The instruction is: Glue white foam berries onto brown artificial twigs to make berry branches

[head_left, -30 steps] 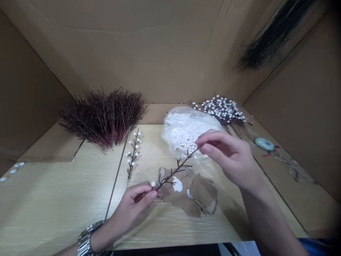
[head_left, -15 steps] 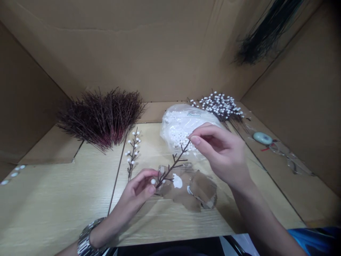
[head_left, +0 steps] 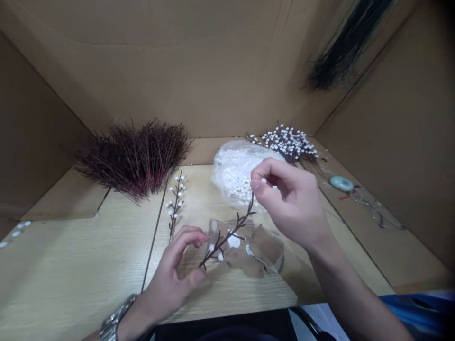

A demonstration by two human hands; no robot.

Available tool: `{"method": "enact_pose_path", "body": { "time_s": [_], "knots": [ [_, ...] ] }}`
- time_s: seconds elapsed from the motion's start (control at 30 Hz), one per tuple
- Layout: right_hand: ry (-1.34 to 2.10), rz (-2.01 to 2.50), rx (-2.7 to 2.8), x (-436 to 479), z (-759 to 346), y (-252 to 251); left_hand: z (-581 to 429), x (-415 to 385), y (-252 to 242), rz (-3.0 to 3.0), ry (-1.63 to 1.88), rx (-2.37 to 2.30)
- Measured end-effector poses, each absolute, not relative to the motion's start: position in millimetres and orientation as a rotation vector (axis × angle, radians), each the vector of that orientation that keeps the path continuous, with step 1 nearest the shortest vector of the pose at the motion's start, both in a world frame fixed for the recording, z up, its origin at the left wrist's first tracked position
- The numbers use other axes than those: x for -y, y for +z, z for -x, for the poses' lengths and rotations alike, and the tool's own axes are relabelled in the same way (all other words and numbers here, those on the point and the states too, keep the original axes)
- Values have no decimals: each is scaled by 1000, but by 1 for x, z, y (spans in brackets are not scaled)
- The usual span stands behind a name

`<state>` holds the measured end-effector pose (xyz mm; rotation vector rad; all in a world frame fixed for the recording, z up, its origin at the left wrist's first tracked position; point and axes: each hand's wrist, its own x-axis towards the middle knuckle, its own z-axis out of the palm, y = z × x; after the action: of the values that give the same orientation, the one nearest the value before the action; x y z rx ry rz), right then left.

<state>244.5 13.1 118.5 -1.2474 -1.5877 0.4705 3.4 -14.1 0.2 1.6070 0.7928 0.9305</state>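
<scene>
My right hand pinches the upper end of a dark brown artificial twig between thumb and forefinger. The twig slants down to the left, with a few white berries near its lower end. Around that lower end, my left hand is open, thumb and fingers apart; whether the thumb touches the twig I cannot tell. Under the twig lie cardboard pieces bearing a white glue-like blob. A clear plastic bag of white berries is behind my right hand, which partly hides it.
A dense bundle of bare brown twigs lies at the back left. One berried twig is on the table, and a pile of berried twigs sits back right. Glasses and a pale green oval object lie by the right cardboard wall.
My left hand has let go of the twig's lower end and opened. The twig has tilted slightly, its lower end now lower and further left. My right hand keeps its pinch.
</scene>
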Motion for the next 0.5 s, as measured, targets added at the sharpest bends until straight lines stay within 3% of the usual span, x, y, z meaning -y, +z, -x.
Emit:
{"method": "enact_pose_path", "body": {
  "time_s": [0.27,0.5],
  "knots": [
    [450,1316,1558,-12,-237,125,-3,36,-10,-1524,756,-920],
    [483,1321,1535,-15,-235,119,-14,27,10,-1508,856,-837]
  ]
}}
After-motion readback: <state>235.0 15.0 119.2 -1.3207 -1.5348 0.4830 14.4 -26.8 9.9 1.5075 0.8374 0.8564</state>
